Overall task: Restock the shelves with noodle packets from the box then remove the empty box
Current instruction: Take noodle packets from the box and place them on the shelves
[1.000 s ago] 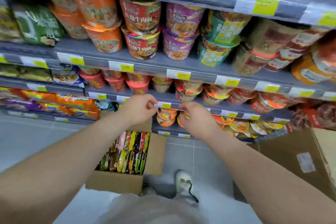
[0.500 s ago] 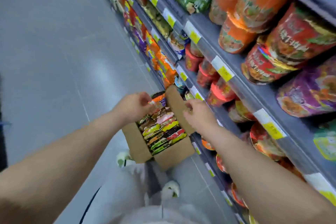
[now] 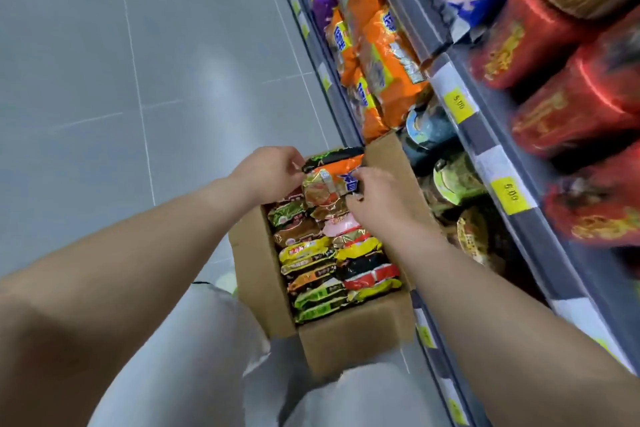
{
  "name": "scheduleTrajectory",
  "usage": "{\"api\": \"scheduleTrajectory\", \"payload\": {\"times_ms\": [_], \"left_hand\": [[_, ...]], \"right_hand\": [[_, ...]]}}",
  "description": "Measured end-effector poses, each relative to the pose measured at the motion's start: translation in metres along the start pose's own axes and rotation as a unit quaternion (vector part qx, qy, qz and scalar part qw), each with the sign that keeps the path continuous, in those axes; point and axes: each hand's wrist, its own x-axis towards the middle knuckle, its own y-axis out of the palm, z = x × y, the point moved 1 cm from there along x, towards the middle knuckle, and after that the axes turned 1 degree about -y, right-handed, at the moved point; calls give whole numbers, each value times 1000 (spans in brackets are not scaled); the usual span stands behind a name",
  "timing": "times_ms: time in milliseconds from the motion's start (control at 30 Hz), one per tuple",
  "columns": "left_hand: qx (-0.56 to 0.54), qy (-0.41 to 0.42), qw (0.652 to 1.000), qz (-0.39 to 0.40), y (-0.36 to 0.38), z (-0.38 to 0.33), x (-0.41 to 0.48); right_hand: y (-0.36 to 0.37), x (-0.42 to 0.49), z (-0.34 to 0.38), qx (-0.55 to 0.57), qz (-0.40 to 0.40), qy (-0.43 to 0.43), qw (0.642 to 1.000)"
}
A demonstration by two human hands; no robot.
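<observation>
We find the box (image 3: 346, 340) packed near full with noodle packets (image 3: 332, 263), with the shelves (image 3: 485, 135) just beside it. At the box's far end, the left hand (image 3: 273, 170) and right hand (image 3: 377, 198) each pinch one orange packet (image 3: 332, 184), raised just above the rows. We judge restocking barely begun. Emptying and removing the box are outstanding.

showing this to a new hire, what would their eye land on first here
The open box at centre stands out first, crammed with upright, multicoloured noodle packets. Over its far end the left hand and right hand pinch one orange packet between them. On the right, blurred red tubs crowd the shelves behind yellow price tags.
</observation>
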Motion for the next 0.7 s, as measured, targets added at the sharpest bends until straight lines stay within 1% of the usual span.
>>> {"api": "scheduleTrajectory", "payload": {"times_ms": [67, 133, 267, 367, 433, 500, 567, 633, 700], "left_hand": [[15, 10, 1000, -10, 38, 18, 40], [37, 28, 999, -19, 67, 30, 67], [60, 72, 994, -62, 110, 50, 111], [59, 89, 992, -66, 130, 56, 134], [75, 91, 990, -79, 137, 59, 144], [95, 89, 987, -94, 142, 56, 153], [141, 81, 981, -102, 145, 50, 161], [202, 78, 971, -103, 151, 44, 172], [255, 78, 957, -111, 160, 37, 184]], "right_hand": [[50, 39, -22, -19, -4, -21, 1000], [88, 67, -40, -67, 5, -46, 997], [140, 110, -67, -152, -1, -107, 983], [166, 117, -80, -234, -1, -123, 964], [178, 111, -86, -284, -32, -118, 951], [189, 107, -92, -293, -69, -100, 948], [193, 105, -95, -300, -107, -94, 943], [191, 107, -96, -302, -169, -113, 931], [188, 107, -100, -287, -191, -127, 930]]}}
